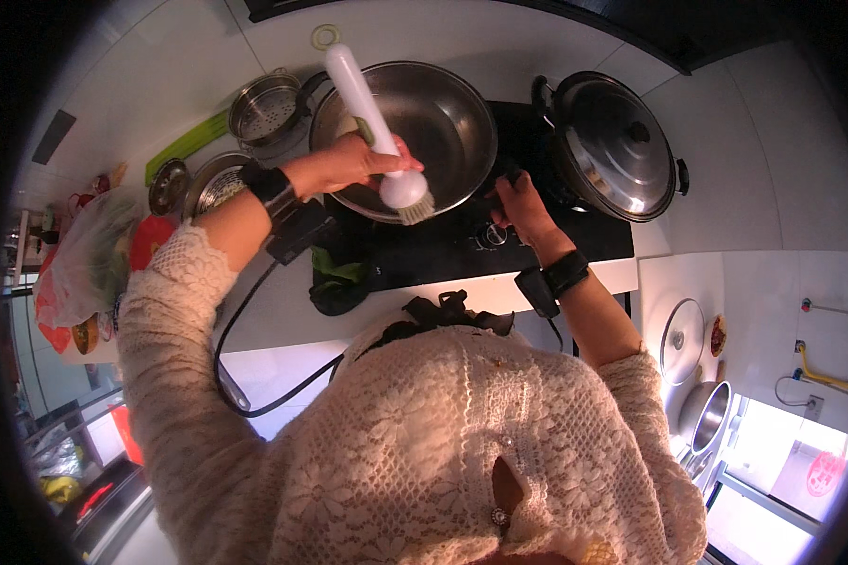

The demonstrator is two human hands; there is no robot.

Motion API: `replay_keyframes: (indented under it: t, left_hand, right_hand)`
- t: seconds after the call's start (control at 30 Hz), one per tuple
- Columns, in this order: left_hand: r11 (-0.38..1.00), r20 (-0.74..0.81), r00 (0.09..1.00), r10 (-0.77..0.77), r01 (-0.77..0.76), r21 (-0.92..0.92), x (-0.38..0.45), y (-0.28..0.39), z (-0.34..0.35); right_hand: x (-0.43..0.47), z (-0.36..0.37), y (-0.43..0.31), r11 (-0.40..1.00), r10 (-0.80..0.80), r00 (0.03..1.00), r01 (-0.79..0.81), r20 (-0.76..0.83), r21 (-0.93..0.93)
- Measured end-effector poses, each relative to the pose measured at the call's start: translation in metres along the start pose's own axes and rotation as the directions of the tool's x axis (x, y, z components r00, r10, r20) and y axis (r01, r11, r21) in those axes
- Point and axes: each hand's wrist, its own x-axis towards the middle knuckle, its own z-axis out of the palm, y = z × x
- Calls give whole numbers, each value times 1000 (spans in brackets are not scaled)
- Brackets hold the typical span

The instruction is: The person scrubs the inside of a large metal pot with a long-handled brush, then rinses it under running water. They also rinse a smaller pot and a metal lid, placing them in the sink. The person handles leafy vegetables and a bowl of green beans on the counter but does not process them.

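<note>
My left hand (357, 164) is closed around a white dish brush (360, 92), its round head and bristles pointing down over the near rim of a large steel wok (431, 120). The brush handle rises up and away above the wok. My right hand (523, 205) is at the wok's near right side, its fingers around a dark handle whose far end is partly hidden. Under the wok lies a black glass cooktop (431, 247). A dark strap with a device sits on each wrist.
A lidded steel pot (615, 141) stands on the cooktop's right. Steel strainers (265, 109), a green board (187, 147) and a plastic bag (99, 254) are at left. Green leaves (336, 268) lie at the front edge. A glass lid (682, 341) and steel pot (710, 417) are at right.
</note>
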Motion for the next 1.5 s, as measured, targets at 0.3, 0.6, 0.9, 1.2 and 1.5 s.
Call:
replay_keyframes:
  t: [0.3,0.6,0.9,1.2,1.5]
  left_hand:
    - [994,-340,939,48,-11,110,43,-19,-59]
    - [997,-248,966,-71,68,-21,111,-37,-27]
    - [781,-208,965,-160,-5,-625,117,-40,14]
    - [953,-41,952,-304,304,-3,45,-27,-5]
    - [992,-254,961,-113,94,-86,33,3,-2]
  right_hand:
    - [-1,0,0,998,-22,999,19,40,67]
    - [0,1,3,994,-32,999,28,34,105]
    - [2,1,7,998,-42,999,41,18,44]
    - [-2,2,3,998,-20,999,21,-33,58]
    - [1,1,6,998,-62,998,62,-10,34]
